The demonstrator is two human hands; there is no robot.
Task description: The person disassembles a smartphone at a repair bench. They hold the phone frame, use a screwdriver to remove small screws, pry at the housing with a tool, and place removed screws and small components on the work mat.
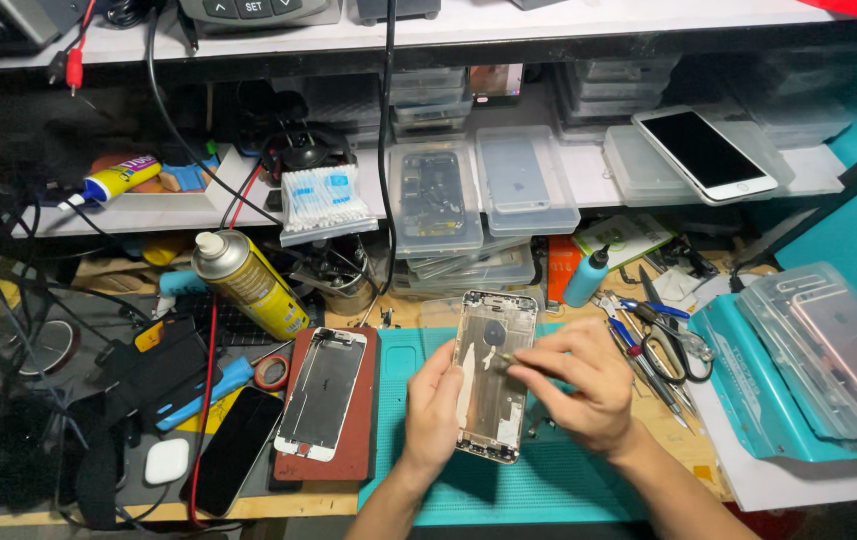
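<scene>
Head view looks down on the left hand (pixel 433 410) gripping the left edge of an opened phone housing (pixel 491 375), tilted above a teal mat (pixel 538 485) on the worktop. The right hand (pixel 583 385) pinches a thin tool (pixel 504 357), tip inside the housing. Holding the housing firm and the tip light seems wise. Left of the hands lies a detached screen (pixel 320 392); right, tweezers and cutters (pixel 653 335).

Phone housing (pixel 491 375): bare matt metal inside, silver-gold tone. Mat (pixel 508 480) under it looks like matt teal rubber w/ fine ribbing; spray can (pixel 250 283) is glossy gold metal (white plastic nozzle). Storage boxes (pixel 435 200) are clear, slightly frosted plastic.
</scene>
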